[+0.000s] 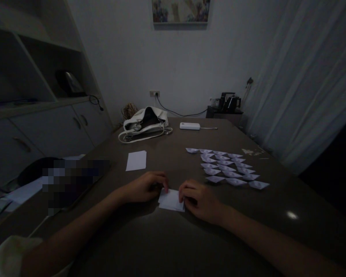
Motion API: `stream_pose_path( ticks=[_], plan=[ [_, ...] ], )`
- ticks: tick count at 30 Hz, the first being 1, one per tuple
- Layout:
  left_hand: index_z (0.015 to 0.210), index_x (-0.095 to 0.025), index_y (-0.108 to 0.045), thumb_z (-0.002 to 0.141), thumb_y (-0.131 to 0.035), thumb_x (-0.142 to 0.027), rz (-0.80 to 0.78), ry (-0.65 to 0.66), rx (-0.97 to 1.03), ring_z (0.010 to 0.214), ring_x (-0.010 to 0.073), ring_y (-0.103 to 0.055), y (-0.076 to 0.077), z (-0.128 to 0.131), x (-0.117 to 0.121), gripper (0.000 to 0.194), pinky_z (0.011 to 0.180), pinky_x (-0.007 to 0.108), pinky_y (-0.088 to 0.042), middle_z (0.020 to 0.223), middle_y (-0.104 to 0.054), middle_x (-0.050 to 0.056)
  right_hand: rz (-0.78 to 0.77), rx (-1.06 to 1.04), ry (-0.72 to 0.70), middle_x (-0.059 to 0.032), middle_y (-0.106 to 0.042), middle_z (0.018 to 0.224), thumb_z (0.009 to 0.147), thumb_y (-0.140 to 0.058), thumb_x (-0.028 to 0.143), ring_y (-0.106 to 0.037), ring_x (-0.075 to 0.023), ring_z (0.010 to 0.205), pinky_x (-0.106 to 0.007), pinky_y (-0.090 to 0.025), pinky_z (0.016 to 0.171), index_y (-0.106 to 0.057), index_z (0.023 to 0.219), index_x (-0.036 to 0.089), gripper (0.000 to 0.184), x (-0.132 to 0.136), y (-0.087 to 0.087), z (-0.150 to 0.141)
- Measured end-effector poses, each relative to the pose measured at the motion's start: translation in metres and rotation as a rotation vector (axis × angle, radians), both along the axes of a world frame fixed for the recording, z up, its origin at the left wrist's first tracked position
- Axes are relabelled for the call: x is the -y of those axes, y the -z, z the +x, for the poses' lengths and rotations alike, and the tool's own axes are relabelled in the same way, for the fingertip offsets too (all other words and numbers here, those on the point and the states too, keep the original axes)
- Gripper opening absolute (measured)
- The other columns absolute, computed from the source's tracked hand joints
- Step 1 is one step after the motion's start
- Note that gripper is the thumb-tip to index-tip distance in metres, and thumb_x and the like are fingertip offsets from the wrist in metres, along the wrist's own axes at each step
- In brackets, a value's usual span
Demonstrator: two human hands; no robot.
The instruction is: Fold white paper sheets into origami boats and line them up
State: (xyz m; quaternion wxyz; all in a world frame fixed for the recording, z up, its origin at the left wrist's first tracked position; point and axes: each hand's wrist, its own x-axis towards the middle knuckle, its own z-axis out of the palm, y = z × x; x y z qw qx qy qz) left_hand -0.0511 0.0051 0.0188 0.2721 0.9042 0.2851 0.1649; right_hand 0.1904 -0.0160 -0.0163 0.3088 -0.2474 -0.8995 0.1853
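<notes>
A piece of white paper (pixel 170 201), seemingly folded or layered with its edges slightly offset, lies on the table in front of me. My left hand (pixel 150 186) has its fingers bent over the paper's upper left corner. At the right edge, my right hand (pixel 197 200) grips the paper between thumb and curled fingers. Several small folded paper boats (pixel 226 168) stand in rows to the right, beyond my right hand. Farther off on the left lies a stack of white paper sheets (pixel 136 160).
A white handbag (pixel 145 125) sits at the table's far left, with a white power bank (pixel 189 126) and short cable to its right. A blurred-out flat object (pixel 75 184) lies at the left edge. Paper scraps (pixel 249 152) lie beyond the boats on the brown table (pixel 167 246).
</notes>
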Motion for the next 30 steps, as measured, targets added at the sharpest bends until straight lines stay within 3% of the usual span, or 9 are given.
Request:
stream_pose_path(
  ticks=[9, 15, 30],
  plan=[
    [0.096, -0.017, -0.064, 0.078, -0.051, -0.001, -0.081, 0.058, 0.027, 0.095, 0.0176, -0.058, -0.0044, 0.0013, 0.0028, 0.027, 0.085, 0.028, -0.045, 0.102, -0.059, 0.005, -0.006, 0.019, -0.004, -0.005, -0.059, 0.09, 0.069, -0.047, -0.005, -0.055, -0.016, 0.085, -0.026, -0.042, 0.075, -0.059, 0.078, 0.017, 0.026, -0.0006, 0.0003, 0.0006],
    [0.096, -0.017, -0.067, 0.086, -0.058, -0.016, -0.11, 0.046, 0.045, 0.093, 0.0175, -0.058, -0.0021, 0.0023, 0.0032, 0.013, 0.084, 0.03, -0.045, 0.1, -0.06, 0.006, -0.004, 0.037, 0.006, -0.0046, -0.06, 0.089, 0.068, -0.047, -0.004, -0.054, -0.0162, 0.083, -0.026, -0.041, 0.073, -0.057, 0.074, 0.017, 0.025, -0.0001, 0.0003, 0.0005],
    [0.1, -0.021, -0.071, 0.087, -0.06, -0.024, -0.131, 0.09, 0.019, 0.092, 0.0181, -0.058, -0.0006, 0.0014, 0.0016, 0.017, 0.083, 0.03, -0.045, 0.101, -0.061, 0.007, 0.019, 0.085, 0.005, -0.0038, -0.061, 0.088, 0.068, -0.045, -0.005, -0.053, -0.0172, 0.085, -0.027, -0.041, 0.074, -0.059, 0.083, 0.018, 0.031, -0.0007, 0.0029, 0.0021]
  ],
)
